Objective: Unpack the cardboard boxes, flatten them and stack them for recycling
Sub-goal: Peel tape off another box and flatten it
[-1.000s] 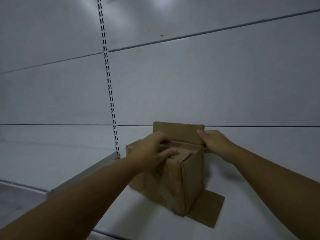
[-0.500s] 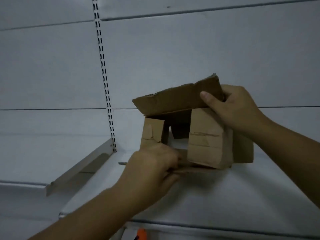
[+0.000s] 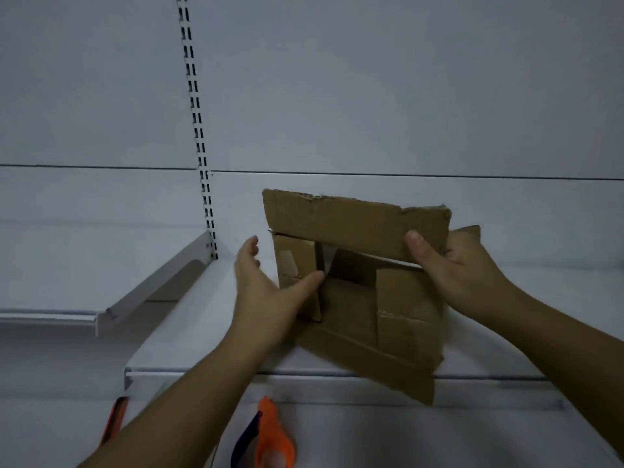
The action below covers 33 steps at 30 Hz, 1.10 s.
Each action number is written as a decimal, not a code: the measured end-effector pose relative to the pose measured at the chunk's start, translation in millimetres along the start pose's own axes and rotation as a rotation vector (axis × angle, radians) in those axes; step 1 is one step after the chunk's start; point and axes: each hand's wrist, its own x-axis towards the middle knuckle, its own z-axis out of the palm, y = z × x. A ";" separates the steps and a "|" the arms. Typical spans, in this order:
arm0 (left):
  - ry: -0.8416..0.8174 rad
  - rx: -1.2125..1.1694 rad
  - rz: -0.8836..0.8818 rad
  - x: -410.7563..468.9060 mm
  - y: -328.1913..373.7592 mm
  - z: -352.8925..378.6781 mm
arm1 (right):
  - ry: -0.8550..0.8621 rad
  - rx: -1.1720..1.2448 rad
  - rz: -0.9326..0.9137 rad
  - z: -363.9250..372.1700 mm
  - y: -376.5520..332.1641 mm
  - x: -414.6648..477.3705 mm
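Observation:
A small brown cardboard box point(image 3: 358, 298) is held up over the front of a white shelf point(image 3: 202, 349), its open end facing me with all flaps spread out. My right hand point(image 3: 452, 265) grips the box's upper right corner, thumb pressed on the top flap. My left hand point(image 3: 266, 292) lies against the box's left side, fingers spread and thumb resting on the left flap. The inside of the box shows nothing in it.
An orange and dark tool point(image 3: 270, 437) lies on the lower shelf under the box. Another orange object point(image 3: 116, 420) shows at the lower left. A slotted metal upright point(image 3: 199, 130) runs up the white back wall. A lower shelf bracket point(image 3: 162, 275) slopes down on the left.
The box left the shelf and was turned with its open end toward me. Its flaps have spread wider. My left hand moved from the bottom flap to the left side.

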 end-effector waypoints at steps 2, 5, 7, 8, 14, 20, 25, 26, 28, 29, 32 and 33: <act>-0.141 -0.048 -0.040 14.9 1.0 8.2 | 0.011 -0.040 0.005 1.3 0.0 0.3; -0.243 -0.066 0.067 23.8 -3.0 14.5 | 0.008 -0.121 0.012 3.7 2.2 2.1; -0.314 -0.142 0.048 25.1 -5.9 8.1 | 0.001 -0.210 -0.044 2.9 4.7 3.9; -0.365 -0.205 0.017 24.1 -7.5 2.2 | -0.003 -0.249 -0.066 1.7 6.4 5.2; -0.446 -0.451 -0.018 27.8 -7.2 -27.6 | -0.027 0.075 0.262 -16.0 9.3 21.5; -0.546 -0.585 -0.104 34.3 -8.3 -37.1 | -0.131 0.137 0.484 -33.9 6.5 48.6; -0.516 -0.673 -0.120 21.7 -11.4 -31.2 | -0.012 0.145 0.460 -21.9 11.0 55.1; -0.505 -0.684 -0.127 19.9 -12.3 -30.2 | 0.048 0.154 0.448 -18.9 13.3 54.8; -0.498 -0.686 -0.148 18.2 -13.5 -28.8 | 0.085 0.176 0.470 -17.8 18.2 56.0; -0.497 -0.676 -0.153 17.8 -12.9 -28.5 | 0.055 0.150 0.508 -19.4 18.5 56.9; -0.482 -0.671 -0.159 20.4 -9.5 -27.3 | -0.126 0.015 0.615 -28.8 14.0 59.8; -0.479 -0.677 -0.160 21.4 -8.4 -27.1 | -0.185 -0.003 0.621 -33.9 12.3 61.5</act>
